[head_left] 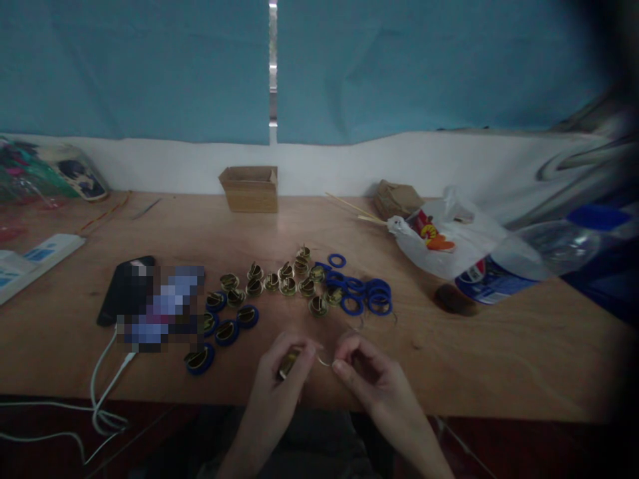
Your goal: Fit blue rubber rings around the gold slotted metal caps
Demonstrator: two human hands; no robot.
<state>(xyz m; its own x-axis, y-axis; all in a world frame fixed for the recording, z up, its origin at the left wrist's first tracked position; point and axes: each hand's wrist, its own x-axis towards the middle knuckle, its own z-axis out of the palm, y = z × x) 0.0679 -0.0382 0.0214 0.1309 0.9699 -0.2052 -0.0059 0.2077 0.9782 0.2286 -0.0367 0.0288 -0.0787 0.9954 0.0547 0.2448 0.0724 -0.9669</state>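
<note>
Near the table's front edge, my left hand (287,372) is closed around a round brass-coloured metal piece (289,362). My right hand (372,372) pinches a thin, pale, curved ring or wire (324,359) that spans the small gap between the two hands. Ahead of them lies a cluster of similar round brass-coloured pieces (287,286), each with a bar or flap across it. To the right of these is a loose pile of blue rings (352,305). On the left, several brass pieces sit inside blue rings, such as a ringed piece (226,332).
Phones (127,286), one blurred out, lie left with white cables (94,386) running off the front edge. A power strip (44,263) is farther left. A cardboard box (252,193) stands at the back. On the right are a plastic bag (459,233) and a tilted bottle (519,266).
</note>
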